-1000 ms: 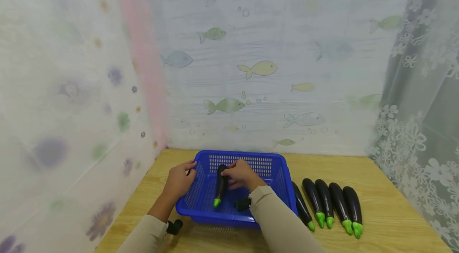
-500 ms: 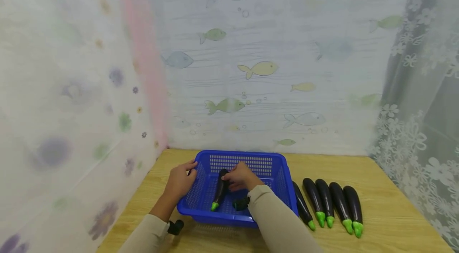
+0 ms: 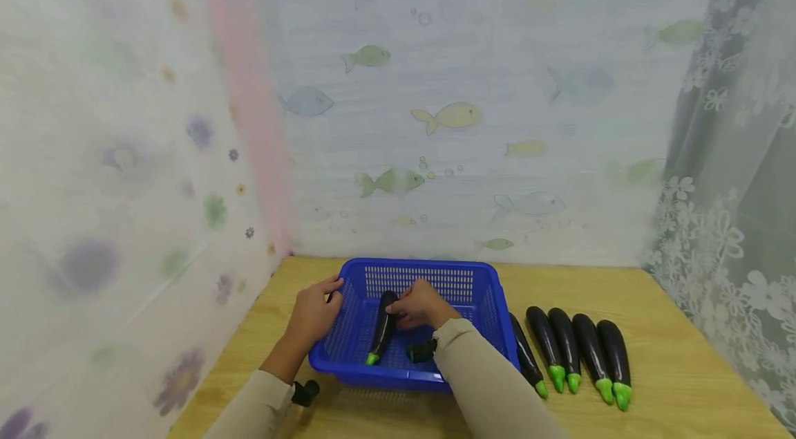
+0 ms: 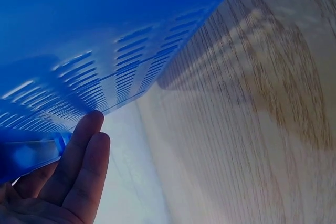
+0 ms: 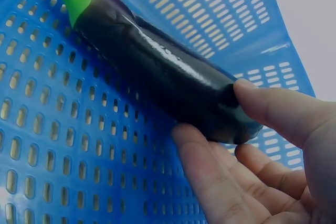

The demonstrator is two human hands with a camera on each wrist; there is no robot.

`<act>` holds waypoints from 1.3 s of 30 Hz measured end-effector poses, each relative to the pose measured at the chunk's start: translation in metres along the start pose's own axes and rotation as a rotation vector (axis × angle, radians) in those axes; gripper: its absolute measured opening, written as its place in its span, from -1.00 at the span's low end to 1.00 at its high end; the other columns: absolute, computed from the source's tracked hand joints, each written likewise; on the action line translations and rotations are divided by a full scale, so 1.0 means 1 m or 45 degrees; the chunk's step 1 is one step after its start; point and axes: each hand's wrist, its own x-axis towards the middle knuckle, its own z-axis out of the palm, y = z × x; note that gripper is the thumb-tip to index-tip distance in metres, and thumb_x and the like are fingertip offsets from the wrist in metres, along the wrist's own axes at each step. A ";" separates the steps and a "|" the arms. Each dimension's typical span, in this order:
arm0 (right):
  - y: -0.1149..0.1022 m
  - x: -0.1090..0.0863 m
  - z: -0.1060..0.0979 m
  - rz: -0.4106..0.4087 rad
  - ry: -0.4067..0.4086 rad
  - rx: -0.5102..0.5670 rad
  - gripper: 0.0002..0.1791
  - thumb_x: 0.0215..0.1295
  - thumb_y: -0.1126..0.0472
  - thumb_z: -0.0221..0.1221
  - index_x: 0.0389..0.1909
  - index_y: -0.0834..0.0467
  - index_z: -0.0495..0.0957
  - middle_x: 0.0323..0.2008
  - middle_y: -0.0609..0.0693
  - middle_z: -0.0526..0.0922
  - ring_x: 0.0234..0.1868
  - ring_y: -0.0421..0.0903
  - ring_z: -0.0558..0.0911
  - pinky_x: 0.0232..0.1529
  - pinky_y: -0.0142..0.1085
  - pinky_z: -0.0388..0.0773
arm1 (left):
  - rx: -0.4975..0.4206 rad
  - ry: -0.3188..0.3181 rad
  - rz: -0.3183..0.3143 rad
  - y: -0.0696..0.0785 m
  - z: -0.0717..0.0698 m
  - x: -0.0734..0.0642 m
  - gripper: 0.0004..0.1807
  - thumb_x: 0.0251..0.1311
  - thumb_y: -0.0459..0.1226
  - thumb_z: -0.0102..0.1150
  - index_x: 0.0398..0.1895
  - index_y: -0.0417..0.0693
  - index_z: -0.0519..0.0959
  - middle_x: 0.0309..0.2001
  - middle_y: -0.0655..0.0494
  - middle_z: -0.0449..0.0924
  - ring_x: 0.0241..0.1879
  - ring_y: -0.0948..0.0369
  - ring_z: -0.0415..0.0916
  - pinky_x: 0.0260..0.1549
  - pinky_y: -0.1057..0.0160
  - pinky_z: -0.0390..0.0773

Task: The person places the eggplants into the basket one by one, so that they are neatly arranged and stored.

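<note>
Head view: one blue basket [image 3: 398, 378], slotted walls, on a wood-grain table [image 3: 678, 356]. One dark eggplant [image 3: 383, 330] inside it, left of the basket's middle, green stem end near, rounded end far. Left hand [image 3: 314, 312] at the basket's left rim, gripping it. Right hand [image 3: 424, 305] inside the basket, pinching the eggplant towards its far end. Five more eggplants [image 3: 564, 346] in a row on the table to the right, green ends near, the leftmost partly hidden by the basket. Fish-printed sheet [image 3: 460, 169] at the far side.

Left wrist view: two straight fingers of the left hand below the rim, outside the slotted wall; the thumb's grip is not clear here.

Right wrist view: eggplant between thumb and fingers at its rounded end, glossy, slotted basket floor beneath.
</note>
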 end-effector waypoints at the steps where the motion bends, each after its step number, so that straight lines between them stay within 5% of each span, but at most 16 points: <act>1: -0.002 -0.001 0.000 -0.004 -0.003 -0.009 -0.67 -0.01 0.38 0.37 -0.22 0.42 0.55 -0.28 0.28 0.65 -0.32 0.19 0.71 -0.30 -0.06 0.64 | 0.000 0.003 0.001 0.001 -0.001 0.000 -0.57 0.24 -0.23 0.01 0.19 0.00 0.53 0.27 0.20 0.43 -0.82 0.24 0.06 -0.85 0.32 0.06; 3: -0.003 -0.001 0.000 -0.012 -0.005 -0.014 -0.69 0.00 0.37 0.37 -0.23 0.41 0.57 -0.28 0.28 0.65 -0.33 0.18 0.71 -0.31 -0.08 0.64 | 0.006 0.000 0.002 0.002 -0.002 0.002 -0.57 0.25 -0.23 0.01 0.20 0.00 0.52 0.28 0.20 0.42 -0.82 0.28 -0.12 -0.84 0.32 0.06; 14: -0.002 -0.003 0.007 0.005 -0.067 0.012 -0.69 0.02 0.36 0.35 -0.22 0.36 0.53 -0.25 0.19 0.60 -0.31 0.21 0.70 -0.31 -0.06 0.64 | 0.056 -0.007 -0.012 -0.004 0.000 -0.002 -0.56 0.25 -0.18 -0.02 0.21 0.04 0.52 0.29 0.21 0.41 -0.76 0.26 0.11 -0.77 0.28 0.12; 19: -0.003 0.003 0.009 0.023 -0.069 0.027 -0.75 0.01 0.38 0.35 -0.27 0.36 0.55 -0.27 0.22 0.61 -0.32 0.21 0.70 -0.32 -0.08 0.64 | 0.031 0.003 0.004 -0.002 0.002 0.001 -0.56 0.25 -0.20 -0.01 0.21 0.05 0.51 0.27 0.23 0.42 -0.84 0.29 -0.14 -0.85 0.33 0.02; 26: -0.003 0.004 0.019 0.022 -0.094 0.021 -0.73 -0.01 0.39 0.36 -0.26 0.39 0.57 -0.27 0.29 0.61 -0.34 0.21 0.70 -0.32 -0.09 0.64 | 0.045 0.023 0.006 -0.005 0.005 0.001 -0.57 0.23 -0.20 0.02 0.18 0.03 0.54 0.25 0.22 0.46 -0.73 0.22 0.16 -0.78 0.30 0.09; 31: -0.003 0.005 0.025 0.025 -0.097 0.014 -0.74 -0.02 0.39 0.36 -0.29 0.38 0.56 -0.30 0.28 0.60 -0.36 0.20 0.71 -0.35 -0.10 0.64 | 0.038 0.012 -0.013 -0.006 0.005 -0.001 -0.56 0.23 -0.19 0.00 0.19 0.03 0.53 0.25 0.21 0.46 -0.77 0.24 -0.03 -0.81 0.29 0.07; 35: -0.005 0.005 0.029 0.023 -0.092 -0.005 -0.76 -0.01 0.37 0.36 -0.31 0.36 0.57 -0.29 0.26 0.62 -0.36 0.18 0.71 -0.36 -0.12 0.65 | 0.059 0.029 -0.006 -0.005 0.004 0.000 -0.57 0.23 -0.18 0.01 0.18 0.04 0.54 0.24 0.22 0.46 -0.61 0.15 0.39 -0.73 0.27 0.16; 37: -0.007 0.005 0.029 0.021 -0.091 -0.015 -0.77 0.00 0.37 0.36 -0.31 0.36 0.58 -0.29 0.26 0.63 -0.36 0.17 0.71 -0.36 -0.13 0.65 | 0.070 0.040 -0.002 -0.004 0.004 0.001 -0.57 0.23 -0.17 0.02 0.17 0.05 0.55 0.24 0.24 0.47 -0.33 0.06 0.57 -0.66 0.29 0.21; 39: -0.009 0.004 0.030 0.018 -0.094 -0.021 -0.76 0.01 0.37 0.35 -0.28 0.37 0.58 -0.29 0.27 0.63 -0.35 0.18 0.71 -0.35 -0.12 0.65 | 0.066 0.030 0.000 -0.004 0.004 0.001 -0.57 0.24 -0.16 0.01 0.18 0.05 0.54 0.24 0.23 0.46 -0.25 0.00 0.59 -0.67 0.27 0.22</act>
